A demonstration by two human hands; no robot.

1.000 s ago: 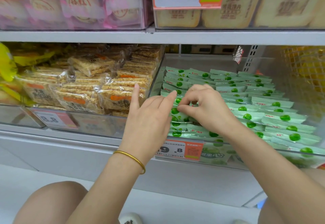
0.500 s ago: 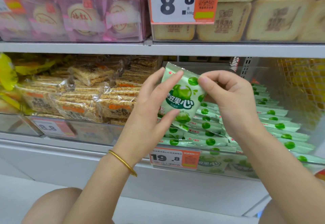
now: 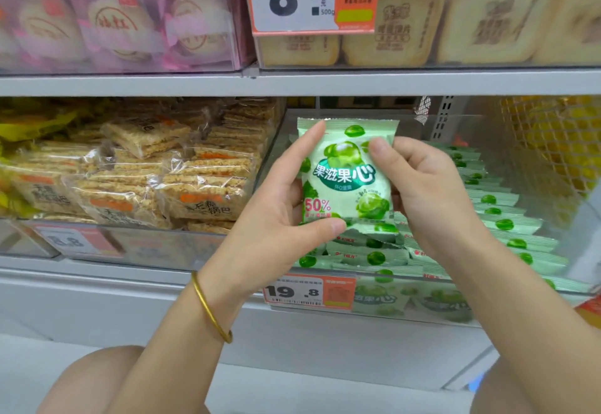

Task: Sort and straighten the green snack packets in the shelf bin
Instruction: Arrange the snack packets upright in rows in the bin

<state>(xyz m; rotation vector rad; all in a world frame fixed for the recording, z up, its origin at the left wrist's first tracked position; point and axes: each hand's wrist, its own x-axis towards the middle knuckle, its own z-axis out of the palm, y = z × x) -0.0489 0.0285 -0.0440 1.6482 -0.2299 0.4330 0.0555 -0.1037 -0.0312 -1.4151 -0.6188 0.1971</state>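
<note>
Head camera: both hands hold one green packet [image 3: 346, 179] up in front of the shelf bin [image 3: 553, 192], above its front left corner and clear of the packets lying inside. The left hand [image 3: 276, 218] pinches it along the left side, with the forefinger running up to the top seam and the thumb under the bottom edge. The right hand [image 3: 429, 192] grips the right side, thumb on the printed face and fingers curled behind.

A second ago both hands were low in the front of the bin, picking among the packets there. Half a second ago this packet was already lifted but sat tilted between the hands. Now it stands upright and square, with its front facing the camera. I judge that it has been pulled out of the pile and turned the right way, and is ready to go back in line.

On the right of the bin, the rows of packets [image 3: 500, 223] stand on edge in a tidy line running to the back. The loose packets [image 3: 364, 251] below the hands, behind the price tag [image 3: 309, 291], overlap at odd angles, so that corner looks to be where work remains. The held packet is light and crinkly, so it probably needs a gentle slide into a row.
</note>
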